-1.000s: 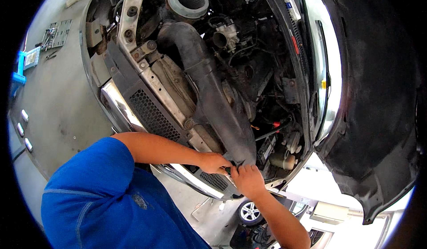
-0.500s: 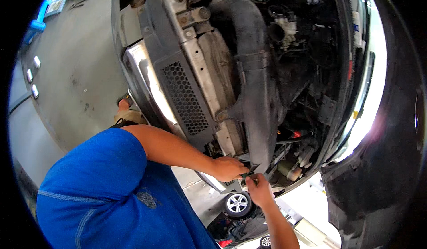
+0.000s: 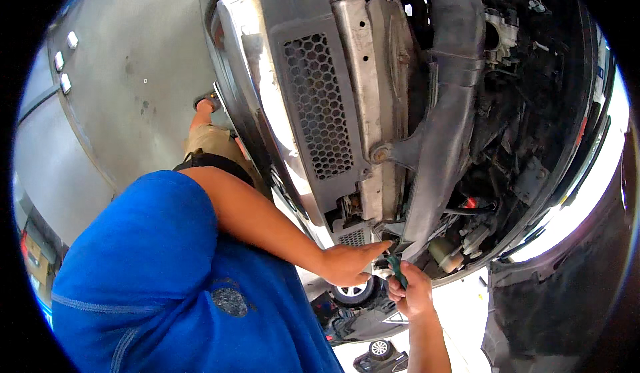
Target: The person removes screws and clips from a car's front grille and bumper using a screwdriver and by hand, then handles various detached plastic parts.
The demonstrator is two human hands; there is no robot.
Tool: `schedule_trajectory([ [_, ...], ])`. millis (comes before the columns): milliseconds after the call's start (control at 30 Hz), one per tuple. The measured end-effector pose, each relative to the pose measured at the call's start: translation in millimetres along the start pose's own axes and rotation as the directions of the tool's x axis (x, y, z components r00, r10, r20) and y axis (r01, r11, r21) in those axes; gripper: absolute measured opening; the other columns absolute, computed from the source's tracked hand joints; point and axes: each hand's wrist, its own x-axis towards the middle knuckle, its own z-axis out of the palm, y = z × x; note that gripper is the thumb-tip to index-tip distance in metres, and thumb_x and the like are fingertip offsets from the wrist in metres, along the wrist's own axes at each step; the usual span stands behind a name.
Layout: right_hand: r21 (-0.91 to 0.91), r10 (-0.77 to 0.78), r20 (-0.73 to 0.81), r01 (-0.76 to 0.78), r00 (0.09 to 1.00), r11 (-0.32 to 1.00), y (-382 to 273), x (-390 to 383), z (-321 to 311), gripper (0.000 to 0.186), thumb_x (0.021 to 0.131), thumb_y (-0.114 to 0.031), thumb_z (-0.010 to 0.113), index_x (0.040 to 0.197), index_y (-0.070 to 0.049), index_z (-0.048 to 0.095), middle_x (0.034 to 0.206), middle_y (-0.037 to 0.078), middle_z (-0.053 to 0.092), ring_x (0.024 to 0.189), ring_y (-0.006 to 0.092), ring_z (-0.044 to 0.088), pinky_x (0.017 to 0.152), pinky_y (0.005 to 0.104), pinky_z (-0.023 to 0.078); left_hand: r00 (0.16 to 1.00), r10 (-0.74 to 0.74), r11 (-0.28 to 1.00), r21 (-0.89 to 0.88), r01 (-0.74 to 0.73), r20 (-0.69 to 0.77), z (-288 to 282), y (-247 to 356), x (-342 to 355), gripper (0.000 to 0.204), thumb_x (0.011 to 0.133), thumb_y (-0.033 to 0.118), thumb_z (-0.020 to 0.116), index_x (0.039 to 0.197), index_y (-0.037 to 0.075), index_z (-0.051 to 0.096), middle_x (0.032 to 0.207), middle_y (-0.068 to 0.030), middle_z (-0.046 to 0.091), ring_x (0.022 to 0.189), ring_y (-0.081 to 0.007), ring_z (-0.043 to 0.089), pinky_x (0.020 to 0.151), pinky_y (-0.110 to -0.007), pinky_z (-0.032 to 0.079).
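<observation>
I lean over an open car engine bay. My left hand point(image 3: 347, 264) reaches in from the left, fingers stretched out against the near end of a long black air intake duct point(image 3: 443, 140). Right beside it, my right hand point(image 3: 411, 294) grips a small green-handled tool point(image 3: 397, 270) whose tip points at the same spot under the duct's end. A small pale part sits between the two hands; what it is I cannot tell. My blue shirt point(image 3: 167, 286) fills the lower left.
The car's front panel with a honeycomb grille point(image 3: 319, 106) and silver bumper edge point(image 3: 247, 93) runs along the left of the bay. A grey concrete floor point(image 3: 133, 73) lies beyond. The raised dark bonnet point(image 3: 567, 306) stands on the right. My leg and shoe point(image 3: 207, 126) are by the bumper.
My head has swung, so the car has turned and grown larger in view. Both hands have stayed together at the duct's near end.
</observation>
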Motion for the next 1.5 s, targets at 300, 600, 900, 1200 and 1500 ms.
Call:
schedule_trajectory([
  [300, -0.576, -0.561, 0.14, 0.528, 0.816, 0.624, -31.9, -6.7, -7.4, 0.026, 0.087, -0.022, 0.058, 0.109, -0.009, 0.057, 0.064, 0.007, 0.053, 0.05, 0.02, 0.047, 0.047, 0.033, 0.037, 0.995, 0.083, 0.995, -0.053, -0.086, -0.056, 14.7, -18.4, 1.7, 0.084, 0.078, 0.012, 0.056, 0.145, 0.0, 0.007, 0.144, -0.0268, 0.026, 0.135, -0.0368, 0.028, 0.109, -0.037, 0.029],
  [600, -0.575, -0.447, 0.015, 0.373, 0.895, 0.728, -16.7, -10.1, -2.1, 0.032, 0.086, -0.024, 0.058, 0.115, -0.011, 0.055, 0.06, 0.007, 0.05, 0.049, 0.0222, 0.047, 0.045, 0.0329, 0.035, 1.0, -0.005, 0.999, -0.045, 0.005, 0.015, 7.1, -3.8, 1.5, 0.086, 0.077, 0.013, 0.057, 0.145, 0.001, 0.006, 0.142, -0.0276, 0.028, 0.131, -0.0383, 0.034, 0.102, -0.039, 0.038],
  [900, 0.624, 0.401, 0.175, -0.416, 0.899, 0.661, -24.7, -6.9, -2.8, 0.029, 0.091, -0.024, 0.056, 0.116, -0.008, 0.056, 0.062, 0.0, 0.047, 0.045, 0.0084, 0.037, 0.042, 0.0218, 0.027, 0.999, 0.024, 0.997, -0.071, -0.026, -0.033, 11.8, -10.3, 0.7, 0.083, 0.078, 0.013, 0.056, 0.143, -0.005, 0.008, 0.142, -0.0282, 0.028, 0.135, -0.037, 0.028, 0.108, -0.039, 0.03],
  [1200, -0.828, -0.537, 0.27, 0.477, 0.799, 0.294, -36.9, -4.5, -8.9, 0.045, 0.078, -0.024, 0.064, 0.118, -0.007, 0.055, 0.061, 0.007, 0.049, 0.05, 0.021, 0.046, 0.048, 0.035, 0.037, 0.997, -0.024, 1.0, 0.007, 0.025, -0.071, 8.0, -6.2, 2.4, 0.084, 0.076, 0.013, 0.056, 0.144, -0.002, 0.01, 0.143, -0.0269, 0.028, 0.136, -0.0368, 0.026, 0.111, -0.039, 0.027],
  [1500, 0.618, 0.231, 0.282, -0.36, 0.931, 0.699, 3.7, -14.0, 8.9, 0.044, 0.087, -0.04, 0.058, 0.116, -0.008, 0.052, 0.056, -0.001, 0.042, 0.045, 0.0108, 0.036, 0.044, 0.0263, 0.028, 0.998, 0.047, 0.999, 0.0, -0.047, -0.048, 12.6, -13.0, -1.9, 0.085, 0.077, 0.014, 0.057, 0.144, -0.002, 0.008, 0.142, -0.0271, 0.029, 0.132, -0.0367, 0.032, 0.108, -0.038, 0.032],
])
